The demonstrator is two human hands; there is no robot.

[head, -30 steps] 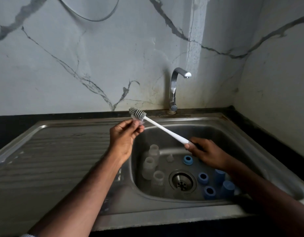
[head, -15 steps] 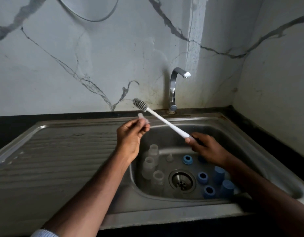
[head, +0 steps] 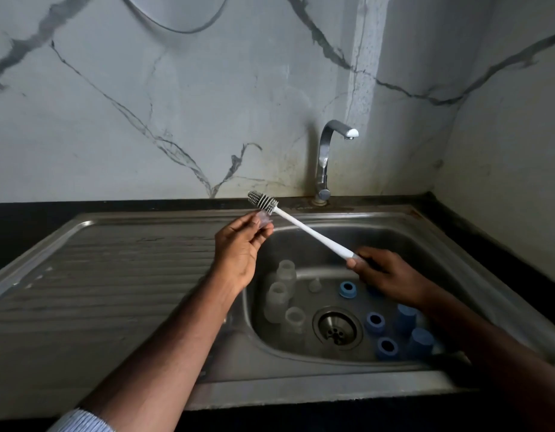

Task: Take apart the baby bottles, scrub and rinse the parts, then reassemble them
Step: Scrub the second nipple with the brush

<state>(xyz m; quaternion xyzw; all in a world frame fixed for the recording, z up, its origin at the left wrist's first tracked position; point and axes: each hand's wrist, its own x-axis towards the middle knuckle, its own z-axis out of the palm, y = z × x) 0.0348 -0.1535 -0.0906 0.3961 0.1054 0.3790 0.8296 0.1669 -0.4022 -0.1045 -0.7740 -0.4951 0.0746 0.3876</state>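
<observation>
My left hand [head: 238, 247] pinches the clear teat [head: 263, 220] at frame centre; my right hand [head: 385, 272] grips the brush [head: 296, 224], whose head has lifted clear above it — scrub pass finished, rinse next.

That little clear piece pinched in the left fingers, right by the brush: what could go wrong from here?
1. The clear teat is only pinched at the left hand's fingertips; a firm stroke of the brush might flick it into the sink.
2. The right hand grips the long handle at its far end, so aiming the head may be imprecise.
3. The drain looks open; small parts could lodge there.
</observation>
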